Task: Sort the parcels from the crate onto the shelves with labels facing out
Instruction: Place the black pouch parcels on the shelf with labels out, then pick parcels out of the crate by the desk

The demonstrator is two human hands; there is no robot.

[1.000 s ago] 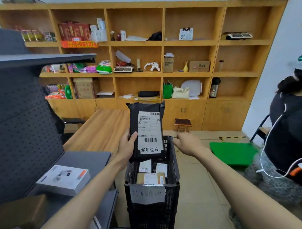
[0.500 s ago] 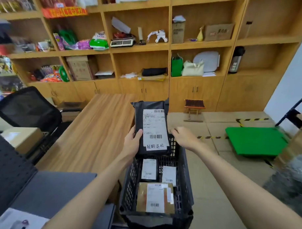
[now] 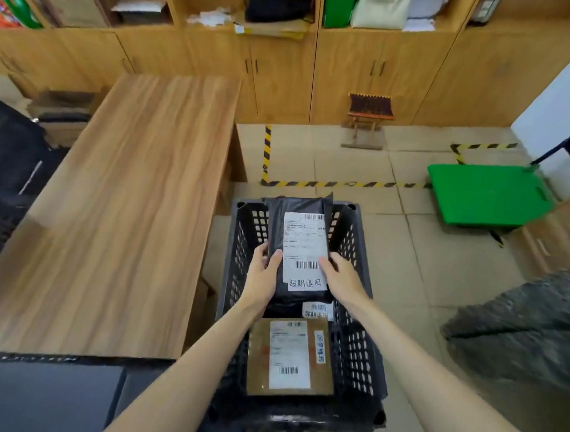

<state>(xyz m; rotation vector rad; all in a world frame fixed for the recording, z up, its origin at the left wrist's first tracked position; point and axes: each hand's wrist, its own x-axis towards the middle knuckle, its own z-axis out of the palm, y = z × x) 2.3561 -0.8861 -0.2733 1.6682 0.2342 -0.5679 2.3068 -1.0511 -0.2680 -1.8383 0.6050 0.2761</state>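
Left of the crate (image 3: 237, 262) lies the desk (image 3: 122, 210). Left hand (image 3: 264, 273) and right hand (image 3: 341, 277) grip the black parcel (image 3: 297, 248) over the crate; a brown parcel (image 3: 290, 356) remains inside. Shelving seems barely begun.

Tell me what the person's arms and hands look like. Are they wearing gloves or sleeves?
No gloves and no sleeves show. The left hand and the right hand are bare, with no rings, watch or bracelets in sight. Both forearms are bare all the way to the bottom edge of the picture, long and slim. The fingers have short, plain nails.
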